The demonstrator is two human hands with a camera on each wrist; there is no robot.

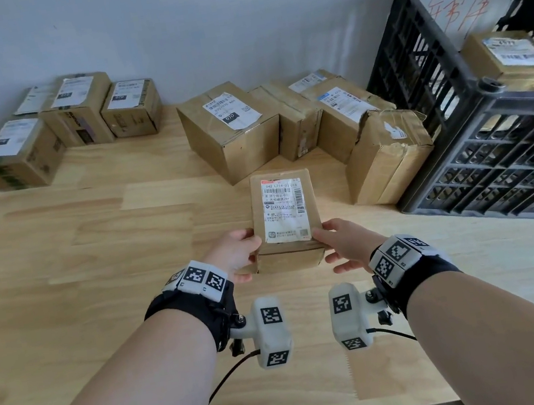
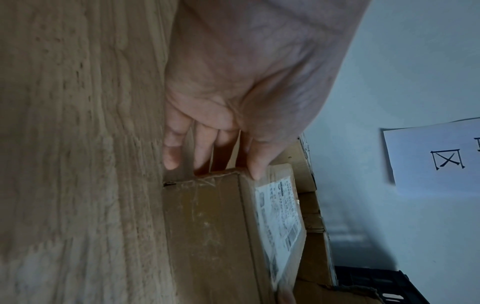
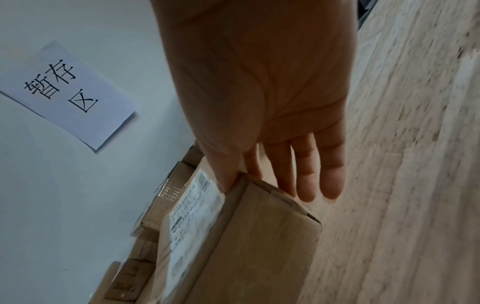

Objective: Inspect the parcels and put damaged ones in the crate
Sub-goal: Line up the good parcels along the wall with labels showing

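Two hands (image 1: 238,253) (image 1: 346,242) hold a parcel (image 1: 284,213) above the wooden table (image 1: 77,265).

Both forearms reach in from bottom of frame, wrists near centre. Left grip (image 1: 237,255): thumb on top, fingers (image 2: 202,148) underneath the parcel (image 1: 285,220) at its near-left corner. Right grip (image 1: 344,242): thumb on near-right corner, fingers (image 3: 309,174) straight below.

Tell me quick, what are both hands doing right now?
Left hand: holding the small parcel at its near left corner, thumb on top.
Right hand: holding the same parcel at its near right corner, thumb on top.
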